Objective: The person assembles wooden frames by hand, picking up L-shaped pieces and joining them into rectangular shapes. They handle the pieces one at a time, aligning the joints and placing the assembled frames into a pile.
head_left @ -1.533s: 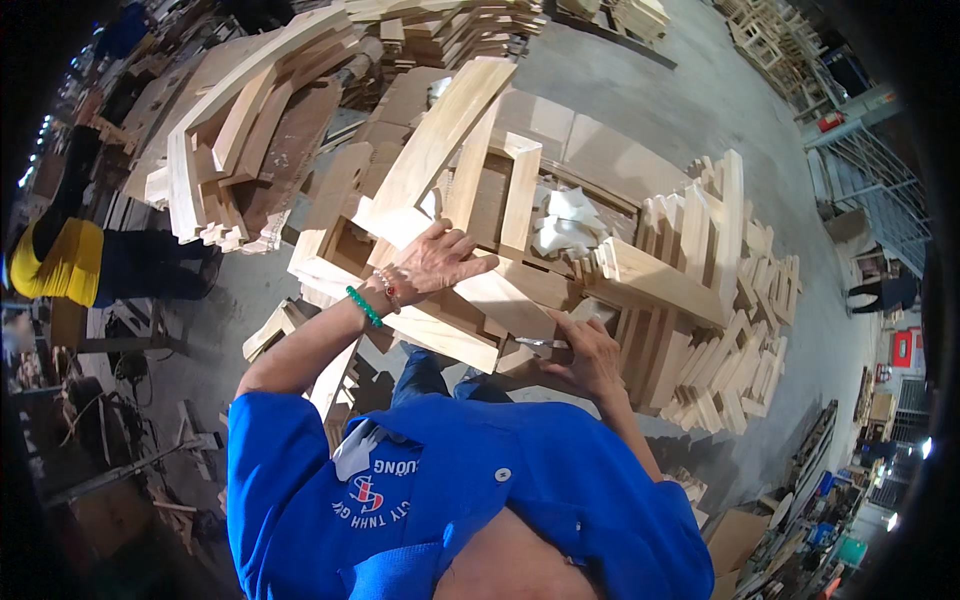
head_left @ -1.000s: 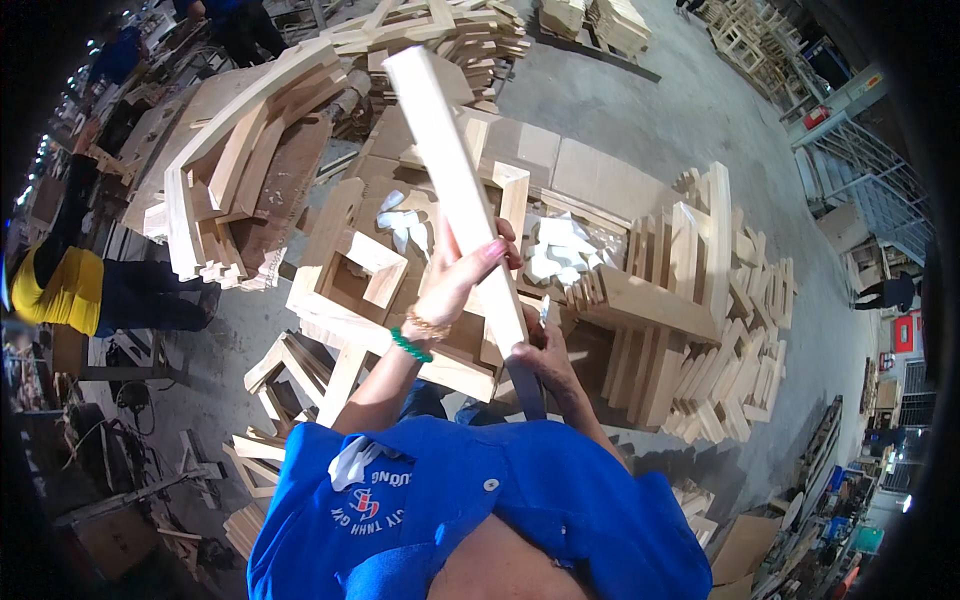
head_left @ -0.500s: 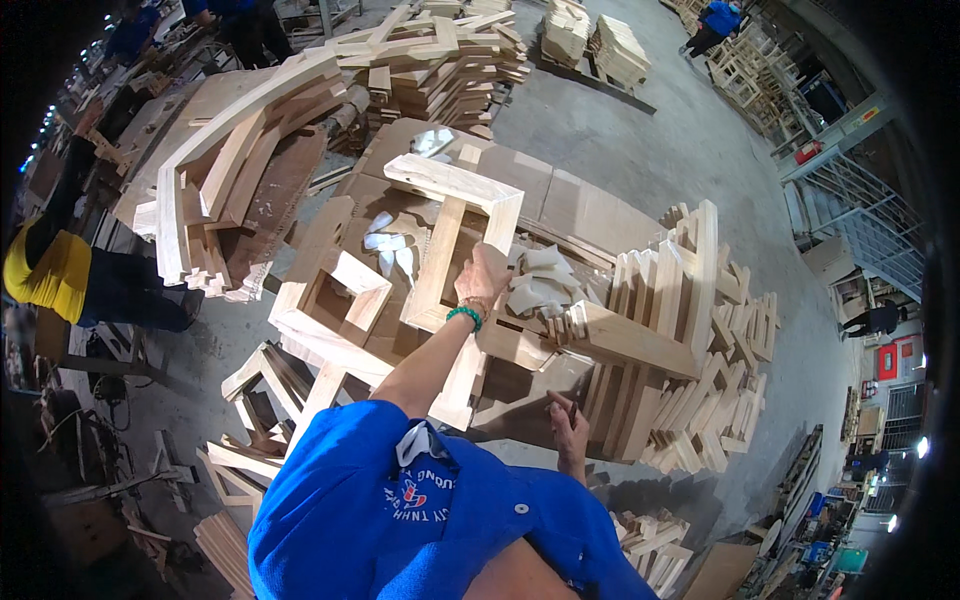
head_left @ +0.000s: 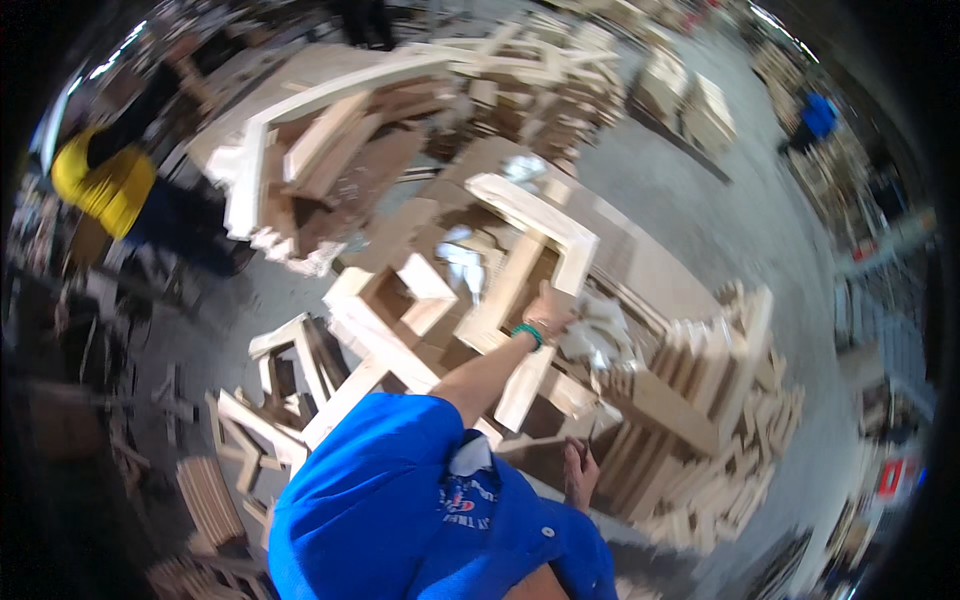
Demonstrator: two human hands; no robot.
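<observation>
Floor: grey concrete [head_left: 690, 200] runs through a wide workshop, and we see pale wooden parts heaped over most of it.
Near pile: our view looks down on a jumble of open wooden frames [head_left: 400, 300] and boards, stacked at crossing angles just ahead of us.
Left hand: our left hand [head_left: 550, 305] reaches out with the arm straight and a green band at the wrist; it rests on the long pale L-shaped frame piece [head_left: 520, 270] lying on top of the pile. The fingers seem to curl over its edge, but the blur keeps us from telling how tightly.
Right hand: our right hand [head_left: 578, 475] hangs low beside the blue shirt, close to a slat in the pile; we cannot tell whether the fingers are spread or closed around anything.
Right side: a row of upright stacked parts [head_left: 710, 390] stands just beside the pile.
Far left: a person in a yellow top [head_left: 100, 180] bends beside another heap of frames [head_left: 330, 150].
Far right: a figure in blue [head_left: 818, 115] stands well apart.
</observation>
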